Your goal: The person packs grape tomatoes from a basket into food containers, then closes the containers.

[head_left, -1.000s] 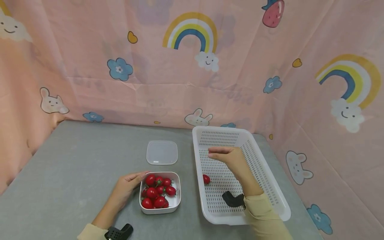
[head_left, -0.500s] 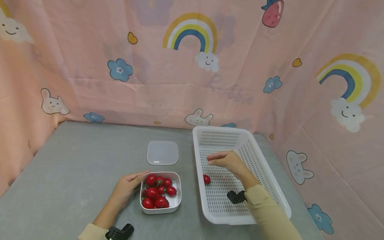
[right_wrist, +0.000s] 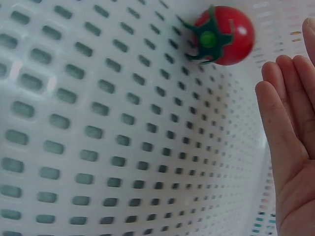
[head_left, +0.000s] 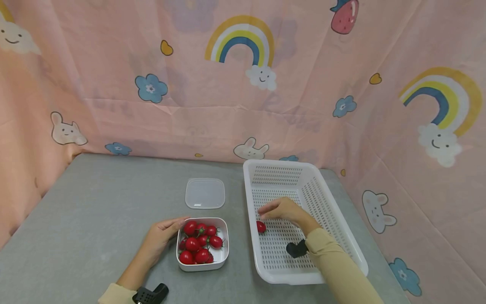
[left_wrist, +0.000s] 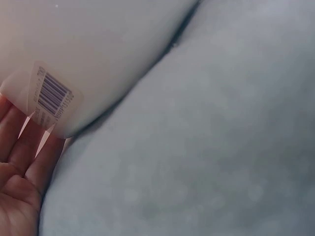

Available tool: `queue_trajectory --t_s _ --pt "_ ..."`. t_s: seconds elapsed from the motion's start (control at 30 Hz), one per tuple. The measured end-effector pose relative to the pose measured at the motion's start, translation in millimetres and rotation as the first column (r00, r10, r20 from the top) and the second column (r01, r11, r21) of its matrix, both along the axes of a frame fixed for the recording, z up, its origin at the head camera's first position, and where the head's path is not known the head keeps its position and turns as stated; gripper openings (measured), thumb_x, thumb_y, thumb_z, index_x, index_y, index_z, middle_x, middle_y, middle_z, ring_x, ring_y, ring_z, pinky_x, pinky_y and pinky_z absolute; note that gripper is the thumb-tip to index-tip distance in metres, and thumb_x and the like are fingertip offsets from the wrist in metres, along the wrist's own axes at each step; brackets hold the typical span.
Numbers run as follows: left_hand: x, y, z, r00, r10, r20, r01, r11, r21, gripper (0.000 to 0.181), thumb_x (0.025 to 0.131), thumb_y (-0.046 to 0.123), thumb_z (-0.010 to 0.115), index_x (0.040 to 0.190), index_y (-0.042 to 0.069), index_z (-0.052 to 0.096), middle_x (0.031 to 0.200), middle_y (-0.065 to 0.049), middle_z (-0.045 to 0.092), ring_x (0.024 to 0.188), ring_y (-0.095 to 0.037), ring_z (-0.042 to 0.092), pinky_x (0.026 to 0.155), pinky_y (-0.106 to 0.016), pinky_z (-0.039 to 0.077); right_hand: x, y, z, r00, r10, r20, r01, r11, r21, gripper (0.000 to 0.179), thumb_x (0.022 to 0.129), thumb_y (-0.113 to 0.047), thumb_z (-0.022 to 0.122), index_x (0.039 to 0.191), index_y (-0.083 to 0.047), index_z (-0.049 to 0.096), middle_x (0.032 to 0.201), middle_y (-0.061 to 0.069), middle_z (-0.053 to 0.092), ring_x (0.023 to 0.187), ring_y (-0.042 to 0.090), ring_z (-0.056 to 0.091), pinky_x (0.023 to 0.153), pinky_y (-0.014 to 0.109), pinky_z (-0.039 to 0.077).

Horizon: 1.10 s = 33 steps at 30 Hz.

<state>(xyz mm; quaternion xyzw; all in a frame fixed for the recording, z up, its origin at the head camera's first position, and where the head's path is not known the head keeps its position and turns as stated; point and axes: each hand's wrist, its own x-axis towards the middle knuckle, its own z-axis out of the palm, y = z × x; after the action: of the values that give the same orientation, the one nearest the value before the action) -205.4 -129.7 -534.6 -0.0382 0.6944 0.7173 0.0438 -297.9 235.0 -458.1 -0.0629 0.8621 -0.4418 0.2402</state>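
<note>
My left hand (head_left: 162,237) rests against the left side of a small white square container (head_left: 222,265), its fingers fairly straight along the wall. Several red cherry tomatoes (head_left: 192,244) lie in that container. In the left wrist view the fingertips touch the wall by a barcode label (left_wrist: 54,96). Over a white perforated basket (head_left: 248,202), my right hand (head_left: 286,211) hovers with fingers extended and nothing between them. One cherry tomato (right_wrist: 226,37) with a green calyx lies in the basket by its left wall, just beyond the fingertips and apart from them in the right wrist view.
A translucent lid (head_left: 205,193) lies flat behind the white container. The grey table (head_left: 95,202) ends at a pink patterned curtain (head_left: 182,118) at the back and sides. The basket's raised rim stands around the right hand.
My right hand has moved down and toward me inside the basket, closer to the lone cherry tomato. The left hand and the container have stayed in place.
</note>
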Motion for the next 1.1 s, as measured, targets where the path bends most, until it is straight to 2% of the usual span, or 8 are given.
queue_trajectory --t_s 0.13,0.3,0.37,0.47,0.67,0.77,0.97,1.1 --pt "0.5 0.3 0.2 1.000 0.001 0.002 -0.001 1.000 0.000 0.038 0.099 0.019 0.061 0.123 -0.010 0.064 0.098 0.022 0.073 0.100 0.009 0.065 0.089 -0.014 0.052 0.3 -1 -2.9 0.999 -0.017 0.027 0.015 0.999 0.051 0.030 0.077 -0.021 0.086 0.105 -0.011 0.079 0.107 0.004 0.077 0.099 0.015 0.064 0.098 0.039 0.051" --pt "1.1 -0.4 1.4 1.000 -0.002 0.020 0.002 1.000 -0.013 0.039 0.099 0.022 0.061 0.124 -0.008 0.065 0.099 0.022 0.073 0.101 0.009 0.064 0.090 -0.014 0.051 1.9 -2 -5.3 0.999 0.008 0.032 -0.009 0.999 0.054 0.031 0.077 -0.016 0.085 0.106 -0.009 0.079 0.106 0.008 0.076 0.089 0.016 0.067 0.082 0.031 0.059" --pt "1.1 -0.5 1.4 1.000 -0.003 0.020 0.003 1.000 -0.013 0.039 0.099 0.022 0.061 0.124 -0.008 0.064 0.099 0.022 0.073 0.102 0.009 0.064 0.090 -0.014 0.051 2.1 -2 -6.5 0.999 0.015 0.036 -0.017 0.998 0.055 0.030 0.077 -0.015 0.084 0.106 -0.008 0.079 0.105 0.008 0.076 0.088 0.017 0.067 0.080 0.030 0.059" --pt "0.9 -0.5 1.1 1.000 -0.006 0.016 0.006 1.000 -0.003 0.039 0.099 0.021 0.061 0.125 -0.009 0.064 0.099 0.022 0.073 0.102 0.009 0.064 0.090 -0.014 0.051 1.8 -2 -7.7 0.999 0.021 0.037 -0.024 0.997 0.079 0.030 0.075 -0.014 0.085 0.104 -0.010 0.080 0.103 0.006 0.077 0.090 0.015 0.066 0.085 0.028 0.056" --pt "0.6 -0.2 0.6 1.000 -0.008 -0.003 0.008 1.000 0.008 0.039 0.099 0.020 0.060 0.124 -0.011 0.063 0.099 0.023 0.073 0.101 0.009 0.064 0.089 -0.014 0.051 1.2 -4 -11.6 0.999 0.040 0.026 -0.043 0.991 0.123 0.028 0.074 -0.014 0.086 0.101 -0.011 0.080 0.096 0.004 0.078 0.091 0.013 0.064 0.100 0.036 0.048" --pt "0.4 -0.2 0.1 1.000 -0.009 -0.008 0.009 1.000 0.011 0.040 0.099 0.019 0.060 0.124 -0.011 0.063 0.099 0.023 0.073 0.101 0.009 0.064 0.089 -0.014 0.051 0.5 -4 -13.0 0.999 0.039 0.022 -0.042 0.989 0.139 0.027 0.074 -0.015 0.086 0.100 -0.012 0.081 0.097 0.003 0.078 0.092 0.013 0.063 0.098 0.035 0.049" --pt "0.3 -0.3 -0.6 1.000 -0.010 -0.011 0.010 1.000 0.013 0.039 0.099 0.019 0.060 0.124 -0.012 0.063 0.098 0.023 0.073 0.101 0.009 0.065 0.089 -0.014 0.051 -0.1 -5 -13.1 0.999 0.033 0.030 -0.037 0.990 0.139 0.025 0.075 -0.014 0.086 0.098 -0.011 0.081 0.098 0.004 0.077 0.091 0.015 0.063 0.087 0.027 0.053" --pt "0.5 -0.3 -0.8 1.000 -0.011 -0.011 0.011 1.000 0.016 0.039 0.099 0.018 0.060 0.124 -0.012 0.063 0.098 0.022 0.073 0.101 0.008 0.065 0.089 -0.014 0.051 1.4 -6 -8.7 0.999 0.037 0.037 -0.041 0.992 0.119 0.025 0.076 -0.015 0.084 0.100 -0.010 0.080 0.095 0.006 0.078 0.088 0.015 0.066 0.087 0.028 0.055"
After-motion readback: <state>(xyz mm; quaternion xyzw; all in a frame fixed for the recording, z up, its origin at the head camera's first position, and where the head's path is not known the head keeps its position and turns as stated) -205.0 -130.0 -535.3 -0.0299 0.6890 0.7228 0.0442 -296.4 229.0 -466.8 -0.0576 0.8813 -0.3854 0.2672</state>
